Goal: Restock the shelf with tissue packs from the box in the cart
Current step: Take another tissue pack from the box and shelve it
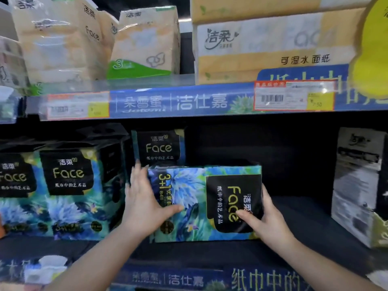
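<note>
Plastic-wrapped and soft, the tissue pack (204,203) looked light as we clasped its ends, left hand (142,198) and right hand (265,220), on the shelf (294,217).

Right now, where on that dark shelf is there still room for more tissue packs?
The bare patch lies between the sideways pack, held by the left hand and right hand, and the grey pack at the right. Behind the sideways pack looks empty too. Left is crowded with upright Face packs.
</note>
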The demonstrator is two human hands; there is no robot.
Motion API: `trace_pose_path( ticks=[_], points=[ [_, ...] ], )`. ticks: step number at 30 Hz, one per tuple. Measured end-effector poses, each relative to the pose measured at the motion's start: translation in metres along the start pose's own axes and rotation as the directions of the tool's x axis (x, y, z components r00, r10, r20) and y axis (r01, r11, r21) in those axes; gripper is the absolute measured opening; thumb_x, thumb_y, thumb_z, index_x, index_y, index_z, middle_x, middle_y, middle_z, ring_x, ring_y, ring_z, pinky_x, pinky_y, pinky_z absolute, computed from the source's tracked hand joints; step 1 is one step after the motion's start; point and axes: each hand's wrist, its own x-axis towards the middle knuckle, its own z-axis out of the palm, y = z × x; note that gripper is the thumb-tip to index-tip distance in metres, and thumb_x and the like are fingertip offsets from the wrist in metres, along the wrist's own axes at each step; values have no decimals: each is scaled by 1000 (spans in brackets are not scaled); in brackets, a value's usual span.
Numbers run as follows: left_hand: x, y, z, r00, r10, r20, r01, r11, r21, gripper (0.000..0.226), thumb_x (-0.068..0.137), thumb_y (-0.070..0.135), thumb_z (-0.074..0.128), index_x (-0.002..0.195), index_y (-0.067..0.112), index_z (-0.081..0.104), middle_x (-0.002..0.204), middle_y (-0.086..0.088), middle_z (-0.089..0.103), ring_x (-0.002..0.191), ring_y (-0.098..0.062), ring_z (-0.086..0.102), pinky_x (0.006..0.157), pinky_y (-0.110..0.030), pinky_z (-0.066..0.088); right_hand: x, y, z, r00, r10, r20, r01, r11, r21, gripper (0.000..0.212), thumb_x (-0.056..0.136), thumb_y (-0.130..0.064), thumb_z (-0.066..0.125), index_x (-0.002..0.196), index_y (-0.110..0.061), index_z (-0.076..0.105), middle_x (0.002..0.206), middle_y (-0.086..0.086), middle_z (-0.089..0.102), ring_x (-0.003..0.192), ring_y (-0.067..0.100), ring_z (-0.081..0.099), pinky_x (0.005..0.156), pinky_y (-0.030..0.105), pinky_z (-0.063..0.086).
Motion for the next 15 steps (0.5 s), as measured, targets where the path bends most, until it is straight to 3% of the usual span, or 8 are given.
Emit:
trace_pose_path(
  ticks=[2,4,6,8,10,12,15],
  points=[
    [5,4,-4,989,148,-22,-142,977,161,134,54,62,79,146,28,-12,158,-4,-19,146,-23,-17,117,-46,-8,-1,-3,0,1000,10,-17,-11,1000,-22,79,81,-17,72,117,-67,22,105,-40,61,100,-16,57,70,2,47],
    [9,13,-8,957,290,-18,-277,931,237,124,53,77,65,138,43,-19,158,-1,-15,144,-23,-19,114,-50,-13,-3,-5,1,999,32,-32,-34,997,-64,77,78,-19,75,120,-63,27,112,-28,62,104,-4,59,71,6,49],
    [18,27,-12,938,344,34,-337,890,306,114,51,84,47,144,41,-2,158,-1,9,146,-26,-6,113,-55,-9,-6,-2,1,997,46,-58,-52,994,-98,79,74,-25,78,128,-56,29,125,-18,57,114,4,56,90,22,50],
    [26,46,-16,936,310,169,-352,830,432,104,58,84,48,146,39,17,152,3,29,146,-27,8,114,-59,-8,-8,0,1,996,47,-77,-56,992,-109,80,71,-28,81,129,-55,32,129,-15,55,120,8,52,102,35,45],
    [32,61,-16,910,302,283,-410,754,513,97,64,80,53,145,37,25,153,2,28,146,-26,13,114,-59,-7,-9,-2,1,995,44,-87,-53,993,-105,77,69,-25,82,123,-57,37,128,-16,56,121,6,52,104,35,43],
    [37,73,-13,862,305,404,-485,725,489,100,64,79,55,147,36,21,158,2,20,146,-24,14,117,-54,6,-9,-4,3,995,47,-92,-57,992,-109,76,67,-25,83,120,-58,39,126,-16,57,120,4,53,103,34,44],
    [44,79,-9,805,238,544,-507,753,420,102,65,78,57,148,38,16,152,1,34,136,-22,39,106,-40,39,-9,-3,6,993,62,-102,-70,994,-82,83,57,-47,79,130,-52,40,129,-16,56,121,3,51,105,38,44]
  ],
)
